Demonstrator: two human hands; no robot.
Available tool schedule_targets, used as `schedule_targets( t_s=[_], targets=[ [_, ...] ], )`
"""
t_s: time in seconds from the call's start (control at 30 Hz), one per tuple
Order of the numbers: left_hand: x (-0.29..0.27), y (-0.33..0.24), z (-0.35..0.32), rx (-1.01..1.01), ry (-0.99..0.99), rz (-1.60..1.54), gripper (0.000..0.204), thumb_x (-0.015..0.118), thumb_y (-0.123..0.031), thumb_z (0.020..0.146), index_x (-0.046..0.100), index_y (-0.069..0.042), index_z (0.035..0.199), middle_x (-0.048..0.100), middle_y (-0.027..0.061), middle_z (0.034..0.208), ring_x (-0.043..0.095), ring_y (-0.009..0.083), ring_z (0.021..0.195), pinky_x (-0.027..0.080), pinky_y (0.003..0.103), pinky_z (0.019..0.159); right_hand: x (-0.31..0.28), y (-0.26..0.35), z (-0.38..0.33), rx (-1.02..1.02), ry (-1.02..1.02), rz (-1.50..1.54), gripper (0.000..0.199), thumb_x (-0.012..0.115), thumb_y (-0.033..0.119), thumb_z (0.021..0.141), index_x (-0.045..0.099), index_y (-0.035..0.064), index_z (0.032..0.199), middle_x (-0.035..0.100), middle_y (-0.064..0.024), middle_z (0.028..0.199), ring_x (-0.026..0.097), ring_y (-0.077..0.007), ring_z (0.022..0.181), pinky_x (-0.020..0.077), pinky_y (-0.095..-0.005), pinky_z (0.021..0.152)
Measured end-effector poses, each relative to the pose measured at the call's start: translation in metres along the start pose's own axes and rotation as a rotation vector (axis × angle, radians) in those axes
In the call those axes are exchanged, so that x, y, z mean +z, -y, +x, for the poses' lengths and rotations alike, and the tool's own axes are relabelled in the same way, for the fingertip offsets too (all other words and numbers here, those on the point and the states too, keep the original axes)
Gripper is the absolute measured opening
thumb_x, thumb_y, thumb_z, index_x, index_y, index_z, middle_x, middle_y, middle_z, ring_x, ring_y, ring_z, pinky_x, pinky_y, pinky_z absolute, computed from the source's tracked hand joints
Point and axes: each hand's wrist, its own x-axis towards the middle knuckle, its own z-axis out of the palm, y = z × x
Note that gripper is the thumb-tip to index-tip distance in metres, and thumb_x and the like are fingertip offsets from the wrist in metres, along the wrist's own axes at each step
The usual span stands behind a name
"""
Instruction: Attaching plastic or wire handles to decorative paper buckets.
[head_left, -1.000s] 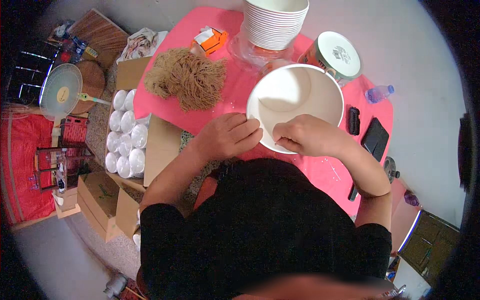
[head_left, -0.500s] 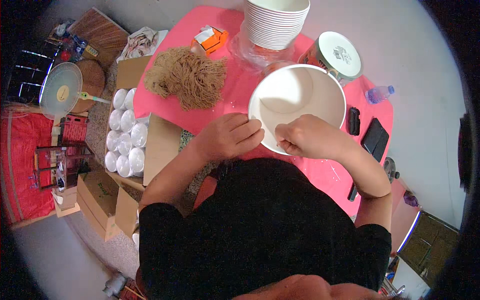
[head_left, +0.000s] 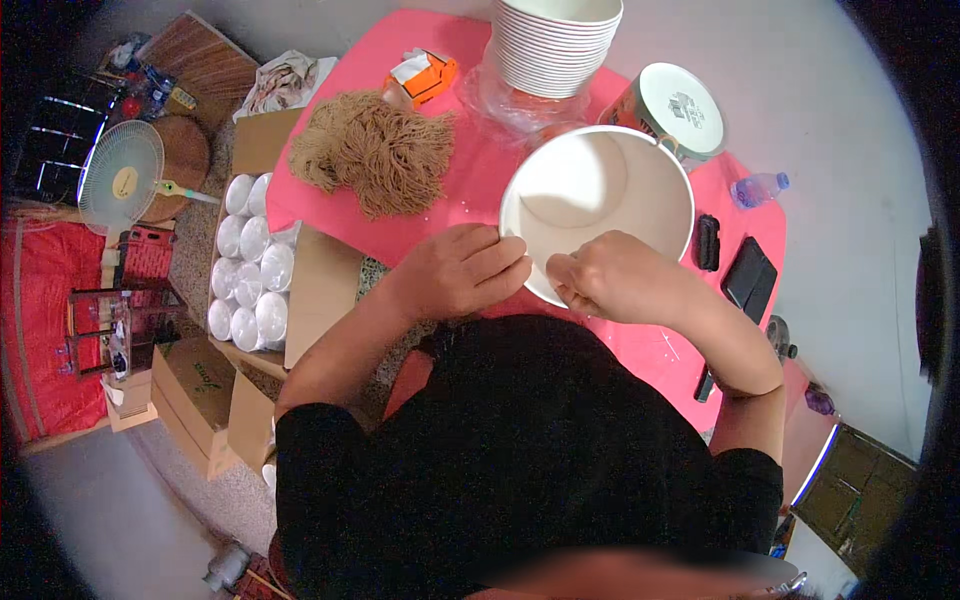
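Close against my chest, at the near edge of the pink counter, I hold a large white paper bowl with both hands. My left hand wraps the rim on its left side, the fingers curled shut over the edge. My right hand is at the near rim just beside it, fingers bent and pinched together on the edge; whether anything small sits between them I cannot tell. The bowl is round, so it has no long axis across the counter; its mouth faces up toward me, tipped a little my way, and its bare inside shows.

Beyond the bowl stands a tall stack of white bowls in a loose clear wrapper. To the right of that, touching the bowl's far rim, is a round tin with a pale lid. A heap of tan string lies to the left, with a small orange box behind it. On the right lie a dark phone and a small black case, well apart from my hands. Below the counter's left edge an open carton holds white cups.
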Motion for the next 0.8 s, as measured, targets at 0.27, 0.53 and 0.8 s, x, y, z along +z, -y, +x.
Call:
schedule_targets(
  t_s=[0.27, 0.53, 0.8],
  targets=[
    [0.007, 0.008, -0.004, -0.072, -0.031, -0.107, 0.027, 0.058, -0.011, 0.065, 0.055, -0.006, 0.091, 0.053, 0.0061, 0.092, 0.057, 0.0204, 0.075, 0.05, 0.031, 0.061, 0.01, -0.017, -0.004, -0.044, -0.065, 0.287, 0.009, 0.061, 0.008, 0.075, 0.059, 0.0028, 0.082, 0.057, -0.0136, 0.068, 0.058, -0.0292, 0.065, 0.0448, -0.0366, 0.057],
    [0.021, 0.015, -0.005, -0.25, 0.074, -0.237, 0.015, 0.055, -0.009, 0.072, 0.055, -0.008, 0.087, 0.054, 0.005, 0.09, 0.058, 0.0219, 0.078, 0.05, 0.032, 0.063, 0.002, -0.014, -0.009, 0.16, 0.142, 0.651, 0.016, 0.064, 0.007, 0.072, 0.062, 0.0013, 0.088, 0.057, -0.0096, 0.076, 0.056, -0.0193, 0.069, 0.045, -0.0305, 0.062],
    [0.059, 0.027, -0.004, -0.478, -0.083, -0.394, 0.019, 0.06, -0.007, 0.076, 0.057, -0.006, 0.094, 0.054, 0.0071, 0.102, 0.06, 0.0229, 0.082, 0.051, 0.033, 0.069, 0.056, -0.056, -0.013, 0.296, -0.121, 1.073, 0.016, 0.057, -0.005, 0.076, 0.062, -0.0016, 0.09, 0.059, -0.0008, 0.085, 0.054, -0.0075, 0.078, 0.0447, -0.0218, 0.066]
  ],
)
